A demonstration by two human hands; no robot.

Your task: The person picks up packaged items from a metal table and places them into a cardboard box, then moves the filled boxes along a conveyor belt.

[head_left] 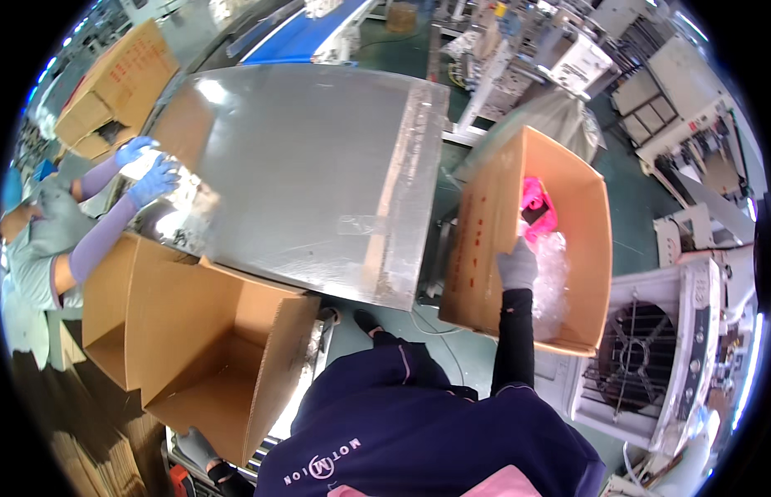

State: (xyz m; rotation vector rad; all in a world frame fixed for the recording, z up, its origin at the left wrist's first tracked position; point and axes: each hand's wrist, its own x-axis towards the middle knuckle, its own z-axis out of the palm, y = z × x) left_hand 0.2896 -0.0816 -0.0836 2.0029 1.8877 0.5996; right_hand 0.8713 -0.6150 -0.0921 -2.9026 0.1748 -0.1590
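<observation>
A worker's right hand point(518, 265), in a grey glove at the end of a black sleeve, reaches into an open cardboard box point(485, 240) standing at the right end of a steel desk point(319, 166); the hand rests on clear plastic wrapping point(553, 282) inside the box, its fingers turned away from the camera so that whether they pinch the wrap or lie loose on it cannot be told. Just beyond the hand, deeper in the same box, lies a bright pink packet point(536, 207) with a dark patch. The left hand point(195, 449), also in a grey glove, shows low at the bottom edge beneath a second, empty cardboard carton point(212, 348) tipped on its side against the near edge of the desk; it appears to touch the carton's lower corner, though its fingers are too small and shadowed to tell how they are set. A strip of clear film point(402, 190) runs along the right margin of the desk's grey top. At the far left, a co-worker's two hands in blue gloves point(149, 170), with lilac sleeves, press on a shiny silver bag point(174, 211) at the desk's corner. More cartons point(120, 83) stand behind that person, and a white fan heater point(650, 356) sits on the green floor to the right.
</observation>
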